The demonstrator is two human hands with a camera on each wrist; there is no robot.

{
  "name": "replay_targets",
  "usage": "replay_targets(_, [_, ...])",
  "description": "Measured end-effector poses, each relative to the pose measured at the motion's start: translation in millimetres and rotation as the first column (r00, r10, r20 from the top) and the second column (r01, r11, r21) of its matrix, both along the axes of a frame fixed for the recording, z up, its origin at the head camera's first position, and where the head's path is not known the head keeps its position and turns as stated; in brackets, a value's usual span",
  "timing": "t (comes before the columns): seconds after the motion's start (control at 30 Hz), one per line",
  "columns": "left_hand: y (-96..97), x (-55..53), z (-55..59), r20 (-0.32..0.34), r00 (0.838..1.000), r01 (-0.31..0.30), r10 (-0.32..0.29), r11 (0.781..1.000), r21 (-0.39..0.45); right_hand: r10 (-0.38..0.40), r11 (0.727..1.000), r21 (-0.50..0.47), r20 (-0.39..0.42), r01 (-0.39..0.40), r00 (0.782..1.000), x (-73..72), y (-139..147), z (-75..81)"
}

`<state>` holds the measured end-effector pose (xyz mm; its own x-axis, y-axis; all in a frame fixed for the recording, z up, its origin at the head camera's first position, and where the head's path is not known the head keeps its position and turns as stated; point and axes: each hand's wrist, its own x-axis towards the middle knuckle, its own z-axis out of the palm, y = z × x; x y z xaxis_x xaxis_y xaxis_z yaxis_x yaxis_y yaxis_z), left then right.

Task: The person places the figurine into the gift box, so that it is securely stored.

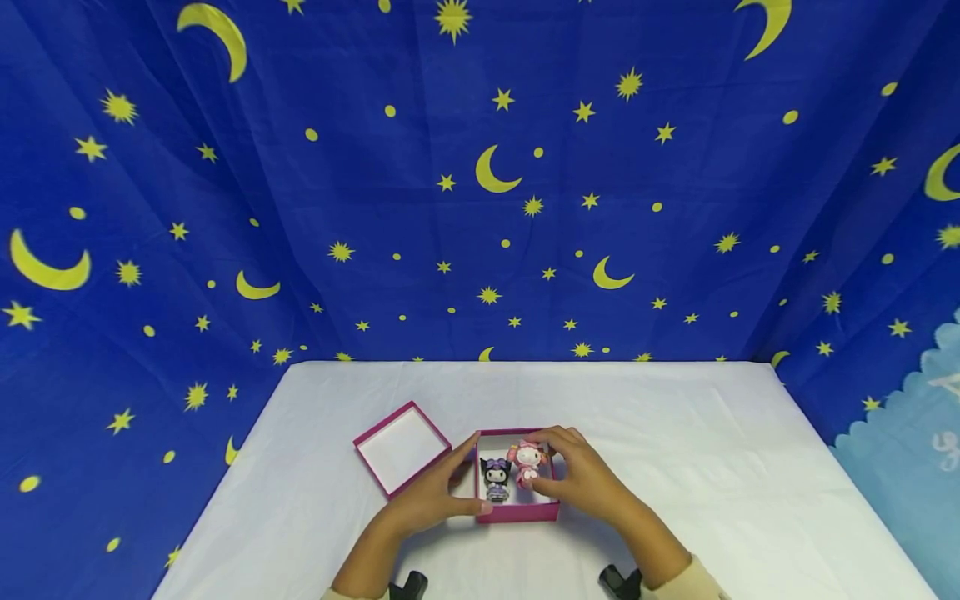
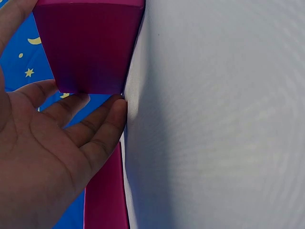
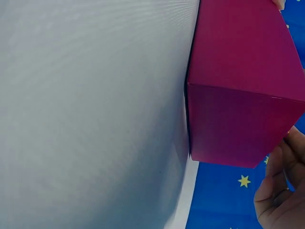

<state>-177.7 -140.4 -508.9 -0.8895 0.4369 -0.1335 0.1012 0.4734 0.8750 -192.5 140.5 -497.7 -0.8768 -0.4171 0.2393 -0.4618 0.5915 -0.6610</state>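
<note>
A magenta box (image 1: 519, 513) with a white inside sits on the white-covered table, its top off. Inside it, a black-and-purple figurine (image 1: 496, 478) lies at the left and a pink-and-white figurine (image 1: 528, 458) at the right. My left hand (image 1: 429, 498) spans the box's left side, thumb at the near corner and fingers by the far corner; the left wrist view shows fingertips against the box wall (image 2: 90, 47). My right hand (image 1: 588, 482) reaches over the right wall and holds the pink figurine between thumb and fingers. The right wrist view shows the box's outside (image 3: 243, 124), not the figurine.
A magenta-rimmed lid (image 1: 436, 454) lies left of the box with its white inside facing up. Blue cloth (image 1: 420, 208) with yellow moons and stars hangs behind the table. Black devices (image 1: 619, 582) are near both wrists.
</note>
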Motion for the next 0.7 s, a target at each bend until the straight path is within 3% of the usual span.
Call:
replay_targets(0.17, [0.2, -0.4, -0.4, -0.001, 1.000, 0.006, -0.006, 1.000, 0.013, -0.006, 0.997, 0.075, -0.003, 0.006, 1.000, -0.9, -1.1, -0.6])
replay_targets(0.47, [0.1, -0.6, -0.8, -0.002, 1.000, 0.007, -0.007, 1.000, 0.010, 0.025, 0.988, 0.154, 0.062, -0.034, 0.998, -2.4, -2.1, 0.7])
replay_targets(0.7, [-0.6, -0.7, -1.6, 0.005, 1.000, 0.009, -0.009, 1.000, 0.015, 0.035, 0.968, 0.245, 0.068, -0.051, 0.997, -4.4, -7.0, 5.8])
